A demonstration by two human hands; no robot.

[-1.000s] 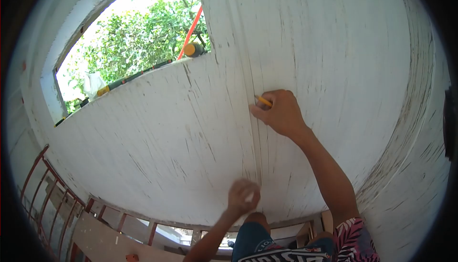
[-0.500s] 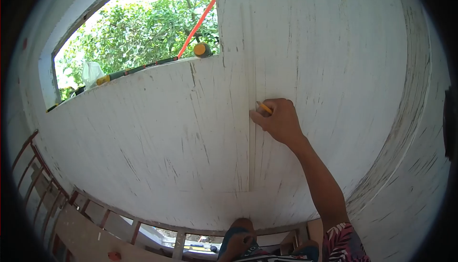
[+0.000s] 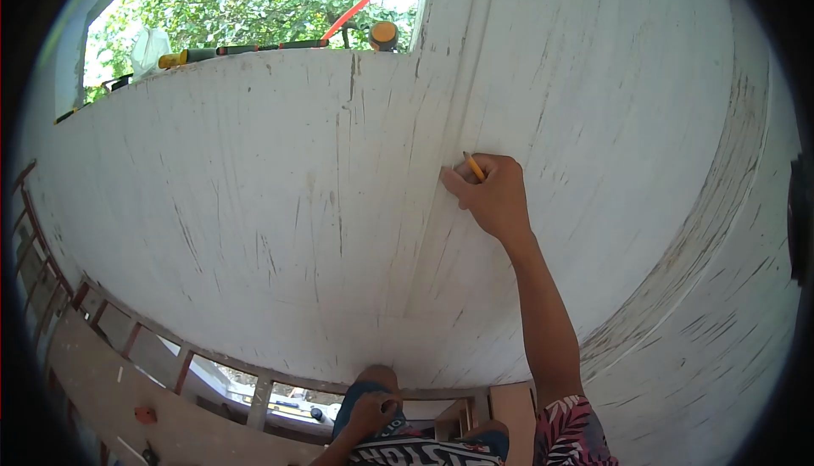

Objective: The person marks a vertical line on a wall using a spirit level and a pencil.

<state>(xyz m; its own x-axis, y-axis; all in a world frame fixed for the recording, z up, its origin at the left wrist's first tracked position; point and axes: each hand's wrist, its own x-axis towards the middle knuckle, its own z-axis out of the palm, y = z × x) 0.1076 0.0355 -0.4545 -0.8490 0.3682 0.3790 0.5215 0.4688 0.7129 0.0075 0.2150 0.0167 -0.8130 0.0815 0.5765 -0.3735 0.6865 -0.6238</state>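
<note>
My right hand [image 3: 493, 195] is closed round a yellow pencil [image 3: 476, 167], its dark tip pointing up and left close to the wall. The fingertips rest at a long, pale straight strip [image 3: 471, 59] that runs down the whitewashed board wall [image 3: 297, 169]; whether it is a loose straightedge or part of the wall is hard to tell. Low in the view, my left hand [image 3: 369, 415] lies by my knee with its fingers curled. What it holds, if anything, is hidden.
On the window ledge stand a tape measure [image 3: 383, 36], a yellow-and-black tool [image 3: 186, 58] and a clear plastic bag [image 3: 150, 50]. An orange strap [image 3: 373, 0] slants across the opening. Below left are a brown board [image 3: 102, 364] with a red object [image 3: 145, 415] and reddish framing [image 3: 183, 371].
The view has shifted and tilted, so the strip now looks slanted. My right hand appears slightly higher, still with the pencil. More of my left hand and forearm shows.
</note>
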